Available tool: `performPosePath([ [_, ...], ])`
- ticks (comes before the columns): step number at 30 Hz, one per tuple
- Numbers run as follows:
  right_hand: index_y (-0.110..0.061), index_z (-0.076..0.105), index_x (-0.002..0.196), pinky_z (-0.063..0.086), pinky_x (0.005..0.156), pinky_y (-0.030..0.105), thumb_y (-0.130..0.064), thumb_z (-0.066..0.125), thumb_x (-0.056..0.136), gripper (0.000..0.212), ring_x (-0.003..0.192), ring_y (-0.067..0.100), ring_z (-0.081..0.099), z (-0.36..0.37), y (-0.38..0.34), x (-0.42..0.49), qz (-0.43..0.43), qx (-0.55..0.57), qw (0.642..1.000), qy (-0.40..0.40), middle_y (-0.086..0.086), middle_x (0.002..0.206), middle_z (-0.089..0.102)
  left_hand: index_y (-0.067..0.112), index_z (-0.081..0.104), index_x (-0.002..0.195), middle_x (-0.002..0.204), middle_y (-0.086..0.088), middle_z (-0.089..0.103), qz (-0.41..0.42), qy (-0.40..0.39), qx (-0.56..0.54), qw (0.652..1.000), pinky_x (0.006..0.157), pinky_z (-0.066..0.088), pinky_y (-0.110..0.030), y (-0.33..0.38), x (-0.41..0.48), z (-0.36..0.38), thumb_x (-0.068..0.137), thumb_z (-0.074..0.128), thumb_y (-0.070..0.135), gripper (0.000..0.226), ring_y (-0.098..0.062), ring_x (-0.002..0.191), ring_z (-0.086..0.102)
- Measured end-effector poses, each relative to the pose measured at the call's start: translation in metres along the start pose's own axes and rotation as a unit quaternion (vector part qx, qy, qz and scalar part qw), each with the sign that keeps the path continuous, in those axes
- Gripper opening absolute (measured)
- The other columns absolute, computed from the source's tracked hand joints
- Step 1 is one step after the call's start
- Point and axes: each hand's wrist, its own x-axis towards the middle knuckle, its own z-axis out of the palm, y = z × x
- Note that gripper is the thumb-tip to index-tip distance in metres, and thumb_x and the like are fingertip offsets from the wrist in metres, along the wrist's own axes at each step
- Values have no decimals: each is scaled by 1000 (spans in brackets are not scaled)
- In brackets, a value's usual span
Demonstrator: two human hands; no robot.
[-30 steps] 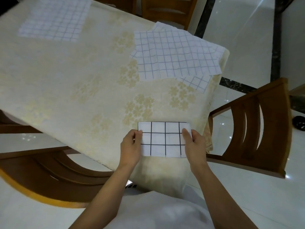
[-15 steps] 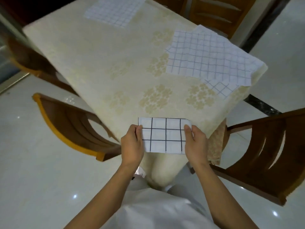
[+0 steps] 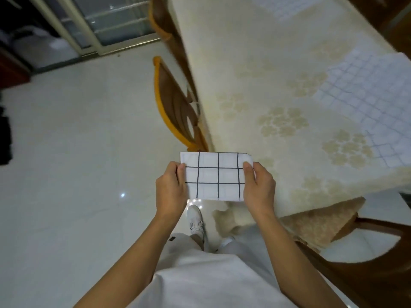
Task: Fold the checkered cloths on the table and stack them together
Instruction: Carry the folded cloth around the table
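Observation:
A small folded white cloth with a bold black grid is held in the air, off the table's near corner. My left hand grips its left edge and my right hand grips its right edge, thumbs on top. Unfolded white cloths with a fine blue grid lie spread on the table at the right. Another pale checkered cloth lies blurred at the table's far end.
The table wears a cream flowered tablecloth that hangs over its near edge. Wooden chairs stand along its left side, and another chair is at the lower right. Glossy white floor spreads to the left. My white shoe shows below the cloth.
The view has swung left and I have stepped away from the table corner. The folded cloth, earlier over the table's near edge, now hangs over the floor in both hands.

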Motion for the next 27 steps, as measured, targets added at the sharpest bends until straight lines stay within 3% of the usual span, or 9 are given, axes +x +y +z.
performPosePath([
  [3, 2, 48, 73, 31, 51, 26, -25, 49, 103, 40, 59, 16, 40, 27, -14, -1, -38, -20, 998, -40, 21, 68, 56, 12, 51, 83, 66, 3, 52, -36, 47, -15, 998, 49, 36, -12, -18, -2, -22, 105, 40, 27, 30, -9, 57, 46],
  [6, 0, 47, 74, 35, 52, 32, -25, 48, 103, 39, 56, 20, 43, 53, -23, -3, -77, -43, 994, -68, 16, 64, 55, 15, 48, 77, 61, 4, 48, -68, 77, -24, 994, 48, 35, -14, -38, -2, -38, 105, 41, 27, 32, -9, 53, 41],
  [10, -8, 52, 77, 39, 54, 23, -25, 48, 104, 32, 59, 15, 51, 89, -37, 2, -93, -58, 989, -97, -1, 64, 56, 23, 41, 70, 58, 6, 41, -92, 101, -37, 990, 48, 34, -16, -59, 11, -59, 105, 41, 27, 35, -6, 50, 40],
  [13, -7, 61, 91, 51, 65, 35, -33, 44, 104, 34, 72, 21, 61, 122, -50, 10, -123, -72, 984, -110, 2, 78, 65, 23, 42, 70, 57, 6, 41, -102, 114, -43, 987, 48, 34, -16, -75, 33, -77, 105, 41, 27, 35, -5, 50, 40],
  [17, -10, 53, 82, 49, 60, 42, -43, 37, 102, 42, 66, 24, 56, 175, -75, 28, -173, -93, 975, -107, 6, 72, 59, 14, 47, 75, 58, 2, 44, -120, 124, -45, 984, 48, 33, -18, -106, 79, -101, 105, 41, 28, 34, -9, 52, 35],
  [20, -8, 49, 78, 43, 58, 42, -37, 42, 104, 40, 63, 23, 50, 225, -102, 42, -170, -97, 974, -112, 8, 65, 53, 14, 47, 76, 60, 0, 46, -123, 123, -56, 983, 48, 33, -17, -130, 119, -126, 106, 40, 27, 33, -9, 53, 36],
  [24, -18, 43, 70, 34, 52, 21, -27, 46, 104, 36, 57, 8, 43, 293, -141, 58, -136, -101, 978, -124, -4, 59, 43, 14, 46, 75, 57, 3, 42, -132, 128, -59, 981, 49, 33, -18, -159, 179, -166, 106, 41, 26, 33, -8, 51, 34],
  [27, -10, 51, 75, 41, 55, 28, -32, 44, 105, 38, 56, 12, 49, 340, -160, 70, -108, -107, 978, -141, 8, 64, 55, 12, 48, 77, 57, 3, 42, -135, 123, -56, 982, 50, 33, -18, -181, 222, -196, 106, 40, 27, 34, -10, 52, 35],
])
